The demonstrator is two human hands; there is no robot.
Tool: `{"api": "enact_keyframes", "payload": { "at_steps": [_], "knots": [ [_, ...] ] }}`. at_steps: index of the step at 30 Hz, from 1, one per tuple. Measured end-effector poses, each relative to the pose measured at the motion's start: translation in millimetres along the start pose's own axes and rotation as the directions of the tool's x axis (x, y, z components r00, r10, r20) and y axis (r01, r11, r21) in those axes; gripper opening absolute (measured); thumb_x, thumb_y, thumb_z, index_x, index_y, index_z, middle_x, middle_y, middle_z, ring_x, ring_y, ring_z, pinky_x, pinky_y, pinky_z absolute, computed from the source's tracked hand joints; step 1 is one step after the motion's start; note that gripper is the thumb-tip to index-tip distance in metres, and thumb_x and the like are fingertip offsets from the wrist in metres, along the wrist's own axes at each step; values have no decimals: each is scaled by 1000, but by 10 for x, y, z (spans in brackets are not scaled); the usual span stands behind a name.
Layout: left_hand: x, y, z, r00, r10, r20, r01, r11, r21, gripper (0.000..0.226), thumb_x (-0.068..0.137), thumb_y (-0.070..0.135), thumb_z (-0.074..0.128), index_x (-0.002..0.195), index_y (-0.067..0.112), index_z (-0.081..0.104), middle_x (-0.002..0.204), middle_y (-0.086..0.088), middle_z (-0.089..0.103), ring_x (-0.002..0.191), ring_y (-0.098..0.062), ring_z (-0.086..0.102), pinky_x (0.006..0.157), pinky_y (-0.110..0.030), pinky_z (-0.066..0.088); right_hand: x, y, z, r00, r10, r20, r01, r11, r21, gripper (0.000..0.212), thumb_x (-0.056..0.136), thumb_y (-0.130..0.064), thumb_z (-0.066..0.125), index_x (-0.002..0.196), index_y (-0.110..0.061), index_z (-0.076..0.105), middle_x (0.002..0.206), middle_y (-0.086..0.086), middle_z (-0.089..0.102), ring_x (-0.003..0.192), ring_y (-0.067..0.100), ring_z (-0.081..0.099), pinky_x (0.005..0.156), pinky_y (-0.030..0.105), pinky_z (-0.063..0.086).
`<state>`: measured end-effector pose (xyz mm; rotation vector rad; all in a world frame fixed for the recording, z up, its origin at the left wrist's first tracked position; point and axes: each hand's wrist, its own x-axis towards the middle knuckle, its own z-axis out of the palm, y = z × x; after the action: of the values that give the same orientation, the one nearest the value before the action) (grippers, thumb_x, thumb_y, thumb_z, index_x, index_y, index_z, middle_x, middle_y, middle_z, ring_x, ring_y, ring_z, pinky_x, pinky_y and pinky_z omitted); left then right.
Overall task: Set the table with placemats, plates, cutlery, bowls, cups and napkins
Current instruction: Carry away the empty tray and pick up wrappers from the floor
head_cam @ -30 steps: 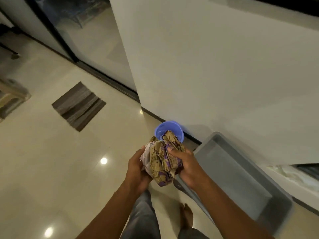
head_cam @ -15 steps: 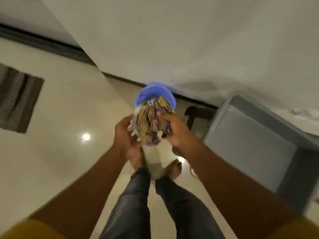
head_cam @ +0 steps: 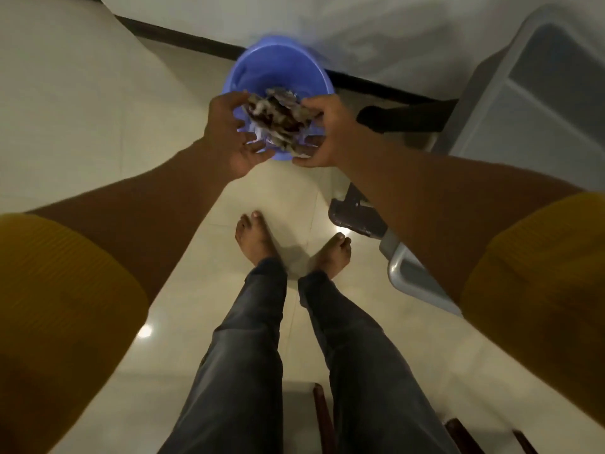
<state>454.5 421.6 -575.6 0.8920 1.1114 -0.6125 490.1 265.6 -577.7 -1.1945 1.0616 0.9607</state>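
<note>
While both hands, left [head_cam: 234,136] spread loose and right [head_cam: 322,132] pinching, held the crumpled wad [head_cam: 276,121] over the bin [head_cam: 278,73] at upper centre, it looked light and soft.

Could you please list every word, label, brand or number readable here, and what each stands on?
None can be read.
The crumpled brown and purple wrapper shows a printed pattern, too blurred for letters.
The blue bucket and grey bin show no label.
</note>
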Motion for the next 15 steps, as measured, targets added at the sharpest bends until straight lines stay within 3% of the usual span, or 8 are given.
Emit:
{"api": "enact_keyframes", "payload": {
  "at_steps": [2,4,7,9,11,15],
  "knots": [
    [-4,61,-50,1000,9,-20,-8,998,56,25,100,33,56,104,11,66,96,-8,75,88,-26,74,79,-35,60,-60,-51,-18,1000,-15,-6,15,1000,-3,21,101,-28,55,105,-9,65,87,8,70,78,25,68,71,36,55],
    [-26,101,-124,999,8,-33,-5,996,88,16,99,31,59,107,18,63,114,-4,67,104,-27,70,89,-37,59,-112,-87,-1,999,-16,-32,16,1000,16,20,101,-29,58,94,-11,60,90,7,63,83,24,64,79,37,52],
    [-248,114,-148,999,29,-45,-23,992,127,8,101,27,58,102,21,63,117,-3,69,101,-25,70,102,-42,55,-299,-90,25,999,-40,-14,41,998,53,22,102,-32,59,93,-12,58,109,8,63,104,26,61,102,40,51],
    [-537,120,-91,995,80,-65,-68,984,162,10,104,26,56,107,21,64,123,-5,72,101,-26,69,102,-44,54,-531,-64,32,996,-87,-4,87,994,66,29,102,-37,59,117,-12,62,135,10,60,119,29,60,111,44,47],
    [-905,123,-16,987,142,-73,-125,972,201,12,104,28,57,110,22,66,123,-6,74,102,-25,70,100,-43,55,-855,-11,27,990,-137,7,136,985,102,46,103,-40,57,140,-14,56,145,10,57,125,28,59,108,42,48],
    [-1667,99,144,975,223,-18,-210,940,269,23,101,27,63,121,16,70,114,-9,78,101,-25,75,95,-43,59,-1560,116,-11,970,-243,8,239,957,165,43,104,-39,56,139,-14,59,125,5,70,106,20,68,85,35,54]
  ]
}}
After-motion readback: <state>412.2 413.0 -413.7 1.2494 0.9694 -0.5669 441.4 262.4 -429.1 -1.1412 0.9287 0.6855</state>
